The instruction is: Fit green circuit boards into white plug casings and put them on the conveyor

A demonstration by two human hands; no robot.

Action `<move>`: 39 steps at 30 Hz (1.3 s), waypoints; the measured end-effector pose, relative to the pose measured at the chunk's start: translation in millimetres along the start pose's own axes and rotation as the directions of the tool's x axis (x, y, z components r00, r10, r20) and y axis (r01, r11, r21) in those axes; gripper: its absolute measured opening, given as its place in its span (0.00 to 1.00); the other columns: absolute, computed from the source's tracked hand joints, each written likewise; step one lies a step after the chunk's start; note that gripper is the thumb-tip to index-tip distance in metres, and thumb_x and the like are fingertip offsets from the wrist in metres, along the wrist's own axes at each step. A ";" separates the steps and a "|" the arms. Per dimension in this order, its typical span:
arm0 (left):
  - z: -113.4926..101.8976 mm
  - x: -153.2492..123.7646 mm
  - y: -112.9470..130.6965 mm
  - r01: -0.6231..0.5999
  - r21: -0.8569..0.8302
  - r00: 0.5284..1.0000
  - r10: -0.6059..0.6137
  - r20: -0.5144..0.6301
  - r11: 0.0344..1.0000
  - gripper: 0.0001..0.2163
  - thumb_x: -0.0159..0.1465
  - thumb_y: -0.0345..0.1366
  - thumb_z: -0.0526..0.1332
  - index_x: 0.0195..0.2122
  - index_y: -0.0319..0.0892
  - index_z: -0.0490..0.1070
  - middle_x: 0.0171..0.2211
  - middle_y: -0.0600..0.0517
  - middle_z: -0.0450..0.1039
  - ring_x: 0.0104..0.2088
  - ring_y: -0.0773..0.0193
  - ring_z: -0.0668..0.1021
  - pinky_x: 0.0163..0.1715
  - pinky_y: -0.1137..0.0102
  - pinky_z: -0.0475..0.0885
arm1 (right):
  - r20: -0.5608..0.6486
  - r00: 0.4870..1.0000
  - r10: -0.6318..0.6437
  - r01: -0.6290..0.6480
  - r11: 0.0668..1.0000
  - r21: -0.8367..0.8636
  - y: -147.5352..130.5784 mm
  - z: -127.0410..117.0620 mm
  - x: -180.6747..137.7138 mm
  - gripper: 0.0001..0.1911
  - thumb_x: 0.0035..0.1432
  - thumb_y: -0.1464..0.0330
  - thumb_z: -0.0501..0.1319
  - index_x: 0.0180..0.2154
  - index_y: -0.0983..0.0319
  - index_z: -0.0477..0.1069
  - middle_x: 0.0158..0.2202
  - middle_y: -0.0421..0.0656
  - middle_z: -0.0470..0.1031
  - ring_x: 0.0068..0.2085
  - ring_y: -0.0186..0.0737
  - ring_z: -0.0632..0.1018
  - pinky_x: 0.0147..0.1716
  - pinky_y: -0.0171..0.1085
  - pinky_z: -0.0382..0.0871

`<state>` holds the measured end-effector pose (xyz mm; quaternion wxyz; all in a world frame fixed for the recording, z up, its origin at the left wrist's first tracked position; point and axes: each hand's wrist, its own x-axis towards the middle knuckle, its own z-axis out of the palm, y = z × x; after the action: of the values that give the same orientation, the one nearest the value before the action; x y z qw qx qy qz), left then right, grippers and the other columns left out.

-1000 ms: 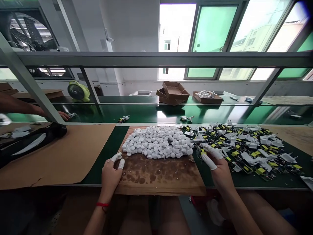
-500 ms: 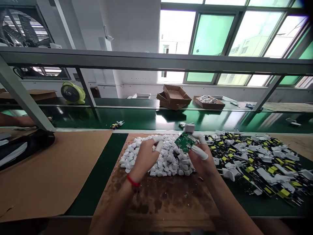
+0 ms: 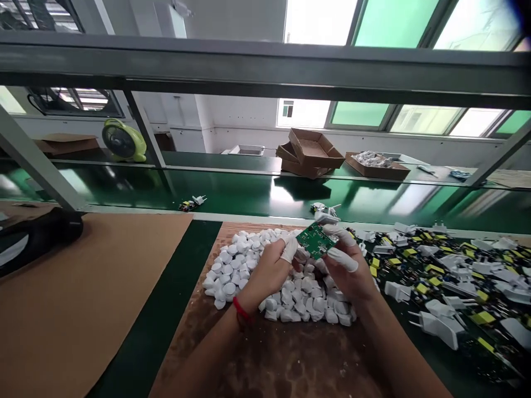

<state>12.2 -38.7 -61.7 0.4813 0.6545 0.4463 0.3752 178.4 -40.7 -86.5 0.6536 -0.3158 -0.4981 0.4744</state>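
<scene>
A green circuit board with a white plug piece at its far end is held above the pile, tilted toward me. My right hand, with white finger covers on, grips the board by its right side. At the board's left edge is my left hand, also wearing finger covers, its thumb and finger pinched together. Whatever lies in that pinch is hidden. Below both hands spreads a heap of small white caps on a stained brown board.
On the right lies a large pile of circuit boards with white plugs. Cardboard covers the left side. Beyond runs a green conveyor belt carrying two plug assemblies. A metal crossbar spans overhead; cardboard trays and a fan stand behind.
My left hand has moved right, up to the board's left edge. My right hand still holds the board. The camera view has tipped downward and come closer.
</scene>
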 end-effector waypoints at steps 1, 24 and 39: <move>1.3 0.9 -1.1 0.032 -0.127 0.999 -0.028 0.031 0.991 0.20 0.65 0.52 0.47 0.27 0.41 0.66 0.22 0.50 0.72 0.23 0.63 0.72 0.25 0.69 0.66 | 0.027 0.999 -0.025 0.025 0.999 -0.034 -1.2 -1.1 -1.8 0.17 0.46 0.64 0.67 0.41 0.53 0.72 0.44 0.43 0.76 0.44 0.47 0.77 0.42 0.44 0.73; -8.7 6.0 -4.6 0.258 -0.725 0.955 -0.054 0.292 0.639 0.16 0.68 0.39 0.50 0.48 0.36 0.72 0.38 0.43 0.77 0.26 0.62 0.77 0.23 0.68 0.74 | 0.181 0.982 -0.050 0.104 0.947 -0.304 -0.5 7.0 -14.8 0.17 0.51 0.68 0.68 0.43 0.54 0.68 0.43 0.43 0.73 0.43 0.42 0.76 0.44 0.40 0.72; -10.1 6.3 -7.9 0.252 -0.729 0.956 -0.049 0.288 0.636 0.16 0.65 0.39 0.55 0.50 0.38 0.70 0.38 0.42 0.78 0.29 0.58 0.79 0.27 0.67 0.74 | 0.201 0.980 -0.003 0.080 0.922 -0.379 -4.8 6.1 -14.2 0.13 0.52 0.67 0.65 0.41 0.55 0.69 0.41 0.42 0.69 0.40 0.42 0.74 0.40 0.40 0.69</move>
<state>3.2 -28.6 -66.4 0.7909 0.3934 0.2395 0.4029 173.3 -56.0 -85.4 0.5362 -0.3792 -0.6502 0.3820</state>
